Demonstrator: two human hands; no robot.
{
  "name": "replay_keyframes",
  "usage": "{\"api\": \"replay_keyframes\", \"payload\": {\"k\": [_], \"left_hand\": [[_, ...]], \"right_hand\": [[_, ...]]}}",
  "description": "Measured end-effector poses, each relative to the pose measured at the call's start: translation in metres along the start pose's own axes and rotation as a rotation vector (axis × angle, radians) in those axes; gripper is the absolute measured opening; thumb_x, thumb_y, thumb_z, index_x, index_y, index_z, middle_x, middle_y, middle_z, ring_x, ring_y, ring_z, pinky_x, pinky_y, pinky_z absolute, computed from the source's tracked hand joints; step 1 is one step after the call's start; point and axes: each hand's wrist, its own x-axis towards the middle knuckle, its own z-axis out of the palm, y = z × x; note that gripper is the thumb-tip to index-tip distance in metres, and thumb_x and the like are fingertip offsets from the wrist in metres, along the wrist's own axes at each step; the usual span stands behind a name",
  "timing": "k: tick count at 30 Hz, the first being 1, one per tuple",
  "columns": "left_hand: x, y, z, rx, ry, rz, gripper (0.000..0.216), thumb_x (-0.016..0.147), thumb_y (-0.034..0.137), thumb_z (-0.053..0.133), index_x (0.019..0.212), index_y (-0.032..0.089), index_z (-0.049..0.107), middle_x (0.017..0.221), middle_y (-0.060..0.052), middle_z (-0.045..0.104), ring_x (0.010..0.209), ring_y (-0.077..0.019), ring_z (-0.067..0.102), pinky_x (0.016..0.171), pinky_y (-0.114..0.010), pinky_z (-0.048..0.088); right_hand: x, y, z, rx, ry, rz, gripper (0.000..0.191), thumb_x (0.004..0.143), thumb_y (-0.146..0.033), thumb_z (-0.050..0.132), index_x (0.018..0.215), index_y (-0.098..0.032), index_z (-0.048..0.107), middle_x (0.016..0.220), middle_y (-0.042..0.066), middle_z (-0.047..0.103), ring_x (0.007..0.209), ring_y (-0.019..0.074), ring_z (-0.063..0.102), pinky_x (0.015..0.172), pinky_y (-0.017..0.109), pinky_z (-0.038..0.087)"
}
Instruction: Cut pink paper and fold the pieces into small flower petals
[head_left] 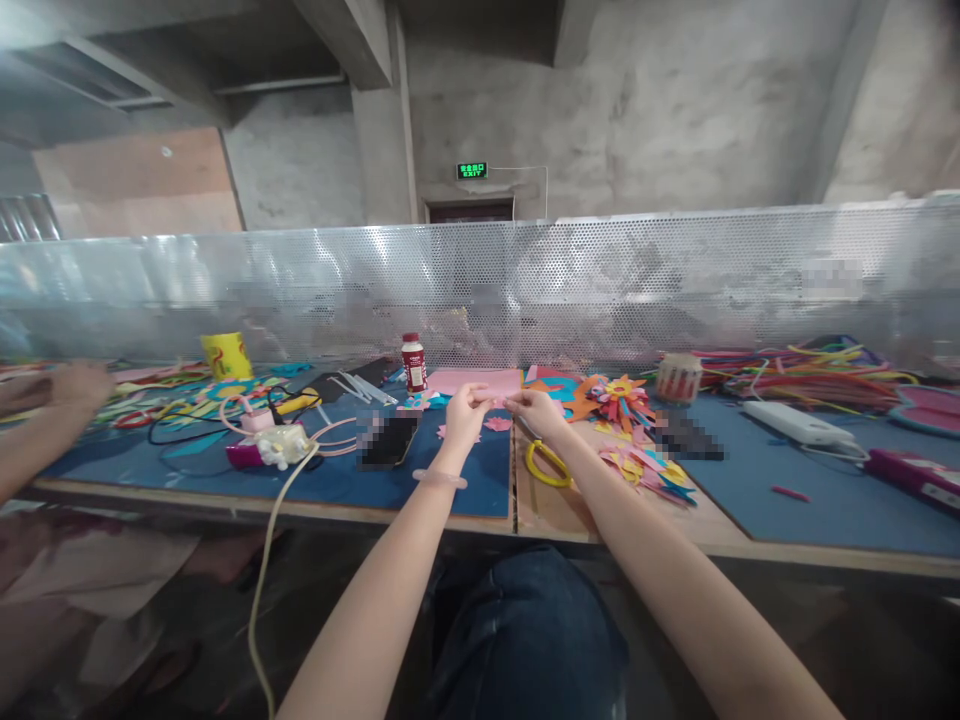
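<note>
Both my hands meet over the table's front middle. My left hand (466, 412) and my right hand (538, 410) pinch a small pink paper piece (496, 402) between their fingertips; its exact shape is too small to make out. Just below lie pink paper flower cutouts (497, 425) on the blue mat (480, 490). Under my right wrist rests a yellow loop handle (546, 466), apparently of scissors, partly hidden. Behind my fingers lies a pink paper sheet (472, 381). Colourful paper flowers (621, 400) and cut paper petals (637, 465) are to the right.
A red bottle (413, 363), phone (388, 441) and power plugs (277, 445) with a trailing cable stand left. On the right are a jar (678, 379), colourful strips (795, 375) and a white power strip (799, 425). Another person's hand (75, 390) is far left. A perforated metal panel (337, 290) runs behind.
</note>
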Motion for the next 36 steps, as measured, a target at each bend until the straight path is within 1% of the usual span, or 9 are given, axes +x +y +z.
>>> {"api": "replay_keyframes", "payload": {"k": [5, 9, 13, 17, 21, 23, 28, 32, 36], "left_hand": [[-0.001, 0.002, 0.001, -0.092, 0.045, -0.217, 0.034, 0.072, 0.043, 0.054, 0.081, 0.011, 0.061, 0.079, -0.014, 0.067, 0.074, -0.0218, 0.063, 0.06, -0.029, 0.047], [-0.004, 0.009, 0.003, -0.239, -0.047, -0.395, 0.045, 0.072, 0.053, 0.05, 0.072, 0.01, 0.063, 0.07, -0.013, 0.066, 0.064, -0.0194, 0.063, 0.053, -0.025, 0.044], [-0.006, 0.012, 0.001, -0.201, -0.038, -0.33, 0.031, 0.066, 0.042, 0.061, 0.074, 0.012, 0.064, 0.073, -0.01, 0.067, 0.066, -0.0172, 0.062, 0.054, -0.023, 0.042], [-0.006, 0.012, 0.0, -0.178, -0.026, -0.26, 0.026, 0.065, 0.034, 0.064, 0.08, 0.013, 0.065, 0.077, -0.008, 0.067, 0.071, -0.016, 0.062, 0.058, -0.022, 0.042], [-0.006, 0.017, 0.001, -0.106, -0.081, -0.172, 0.027, 0.066, 0.035, 0.063, 0.081, 0.012, 0.065, 0.076, -0.008, 0.067, 0.069, -0.016, 0.062, 0.06, -0.024, 0.043], [-0.008, 0.022, 0.002, -0.045, -0.175, -0.115, 0.027, 0.066, 0.036, 0.064, 0.078, 0.011, 0.065, 0.074, -0.008, 0.067, 0.068, -0.0162, 0.061, 0.061, -0.025, 0.044], [-0.02, 0.042, 0.006, 0.042, -0.434, -0.017, 0.022, 0.071, 0.035, 0.06, 0.077, 0.014, 0.065, 0.076, -0.006, 0.066, 0.071, -0.0158, 0.06, 0.066, -0.026, 0.045], [-0.039, 0.062, 0.006, 0.049, -0.556, 0.023, 0.014, 0.072, 0.026, 0.059, 0.08, 0.015, 0.063, 0.078, -0.004, 0.065, 0.074, -0.0144, 0.059, 0.071, -0.026, 0.045], [-0.067, 0.075, 0.01, -0.082, -0.521, -0.093, 0.017, 0.075, 0.028, 0.055, 0.087, 0.017, 0.06, 0.08, -0.003, 0.063, 0.076, -0.0138, 0.059, 0.07, -0.025, 0.045]], "right_hand": [[-0.004, -0.004, 0.001, -0.522, 0.35, -0.262, 0.018, 0.082, -0.025, 0.05, 0.069, -0.016, 0.059, 0.076, 0.005, 0.061, 0.083, 0.0197, 0.048, 0.078, 0.034, 0.032], [-0.011, -0.01, 0.002, -0.888, 0.271, -0.594, 0.017, 0.085, -0.021, 0.045, 0.077, -0.018, 0.06, 0.079, 0.007, 0.058, 0.088, 0.0211, 0.042, 0.087, 0.037, 0.025], [-0.017, -0.017, 0.005, -0.969, 0.196, -0.716, 0.017, 0.085, -0.018, 0.043, 0.082, -0.019, 0.06, 0.083, 0.007, 0.058, 0.091, 0.0208, 0.041, 0.092, 0.037, 0.021], [-0.021, -0.029, 0.0, -0.752, 0.326, -0.582, 0.015, 0.083, -0.024, 0.047, 0.087, -0.02, 0.061, 0.087, 0.005, 0.06, 0.093, 0.0209, 0.043, 0.09, 0.038, 0.023], [-0.028, -0.041, -0.013, -0.511, 0.513, -0.277, 0.022, 0.084, -0.027, 0.042, 0.086, -0.019, 0.062, 0.09, 0.006, 0.063, 0.092, 0.0224, 0.046, 0.084, 0.04, 0.03], [-0.034, -0.044, -0.021, -0.376, 0.455, -0.143, 0.027, 0.084, -0.032, 0.042, 0.08, -0.018, 0.064, 0.087, 0.007, 0.064, 0.088, 0.023, 0.05, 0.08, 0.039, 0.034], [-0.056, -0.042, -0.036, 0.103, 0.056, -0.042, 0.028, 0.078, -0.04, 0.05, 0.083, -0.016, 0.064, 0.081, 0.005, 0.066, 0.074, 0.0173, 0.058, 0.068, 0.029, 0.042], [-0.082, -0.046, -0.04, 0.18, 0.104, 0.016, 0.027, 0.072, -0.041, 0.058, 0.073, -0.015, 0.062, 0.066, 0.003, 0.063, 0.061, 0.0146, 0.056, 0.058, 0.025, 0.042], [-0.109, -0.058, -0.037, 0.312, 0.271, 0.082, 0.028, 0.073, -0.043, 0.057, 0.077, -0.015, 0.062, 0.07, 0.004, 0.064, 0.064, 0.0154, 0.058, 0.06, 0.026, 0.045]]}}
